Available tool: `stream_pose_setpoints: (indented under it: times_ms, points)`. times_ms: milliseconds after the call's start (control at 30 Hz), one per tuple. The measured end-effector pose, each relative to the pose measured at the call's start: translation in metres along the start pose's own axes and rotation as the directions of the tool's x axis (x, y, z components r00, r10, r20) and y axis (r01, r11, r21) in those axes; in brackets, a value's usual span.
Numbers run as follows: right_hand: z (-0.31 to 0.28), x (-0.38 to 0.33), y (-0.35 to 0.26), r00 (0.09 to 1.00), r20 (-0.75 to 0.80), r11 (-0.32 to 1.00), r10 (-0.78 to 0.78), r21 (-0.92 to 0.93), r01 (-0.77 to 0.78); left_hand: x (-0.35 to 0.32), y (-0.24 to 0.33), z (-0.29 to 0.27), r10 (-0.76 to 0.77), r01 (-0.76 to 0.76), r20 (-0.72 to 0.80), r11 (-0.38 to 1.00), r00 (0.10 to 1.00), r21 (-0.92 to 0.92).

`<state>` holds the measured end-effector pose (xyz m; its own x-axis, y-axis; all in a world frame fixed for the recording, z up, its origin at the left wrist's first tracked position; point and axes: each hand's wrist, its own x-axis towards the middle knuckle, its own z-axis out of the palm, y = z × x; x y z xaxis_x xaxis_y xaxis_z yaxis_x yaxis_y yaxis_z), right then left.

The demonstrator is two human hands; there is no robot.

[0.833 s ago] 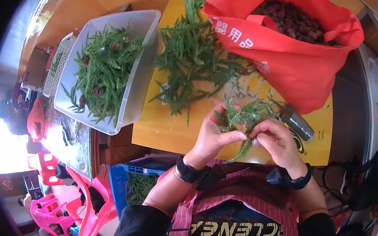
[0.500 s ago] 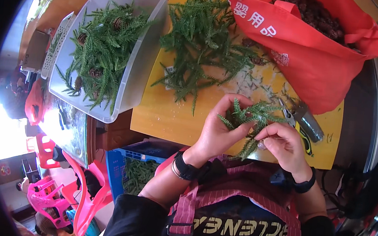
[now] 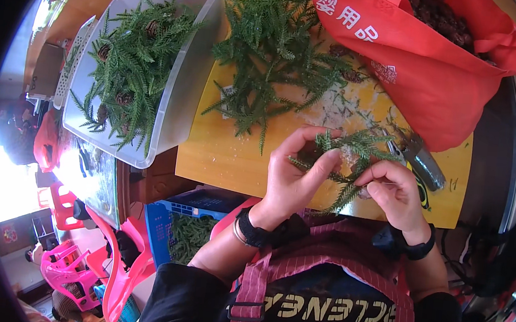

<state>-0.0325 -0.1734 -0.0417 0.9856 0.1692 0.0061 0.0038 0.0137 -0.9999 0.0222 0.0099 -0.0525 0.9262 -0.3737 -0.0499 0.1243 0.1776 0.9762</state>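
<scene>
In the head view, a green conifer sprig [image 3: 348,160] is held between both hands above the near edge of the yellow board [image 3: 221,151], at about 6 o'clock from the loose pile of sprigs [image 3: 274,57]. The left hand [image 3: 294,177] is closed on the sprig from its 9 o'clock side, thumb and curled fingers clamped on the stem end; the right hand [image 3: 395,190] is pinched shut on the lower branch at the sprig's 4 o'clock side. For the step in hand, judged as working the sprig between the fingers, the stem is best kept firmly gripped by the left hand while only light, short pulls are applied by the right, so that the thin needles are not stripped or the branchlets snapped. The sprig should be kept over the board, so that shed needles are caught there. The sprig is feathery, with short dense needles on several flat branchlets fanning to 12 and 3 o'clock; whether a cone is attached cannot be told. Pliers with dark handles [image 3: 419,161] lie on the board at 3 o'clock, just beside the right hand. A red fabric bag [image 3: 439,85] filled with brown cones stands at 1 o'clock. A clear plastic tub [image 3: 175,116] holding sprigs with cones sits at 10 o'clock, well apart from the hands.
</scene>
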Motion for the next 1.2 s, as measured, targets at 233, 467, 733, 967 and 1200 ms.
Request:
stream_pose_setpoints:
  times_ms: [233, 467, 733, 967, 1200]
  points:
    - [-0.005, 0.002, -0.004, 0.984, -0.086, 0.961, -0.159, -0.242, 0.134, 0.002, -0.004, -0.002, 0.036, -0.042, -0.086, 0.996, 0.996, -0.074]
    - [-0.006, -0.007, -0.022, 0.9, -0.023, 0.781, -0.435, -0.507, 0.364, 0.004, -0.006, -0.003, 0.134, -0.14, -0.066, 0.984, 0.989, -0.106]
    - [0.013, -0.007, -0.02, 0.953, -0.084, 0.75, -0.292, -0.638, 0.174, 0.001, -0.009, -0.001, 0.194, -0.195, 0.046, 0.981, 0.98, 0.006]
    - [0.017, -0.008, -0.017, 0.921, -0.152, 0.775, -0.357, -0.6, 0.201, 0.0, -0.011, -0.002, 0.228, -0.262, 0.193, 0.95, 0.954, 0.172]
    - [0.022, -0.014, -0.007, 0.904, -0.264, 0.88, -0.338, -0.428, 0.204, -0.005, -0.008, 0.003, 0.184, -0.228, 0.252, 0.961, 0.95, 0.156]
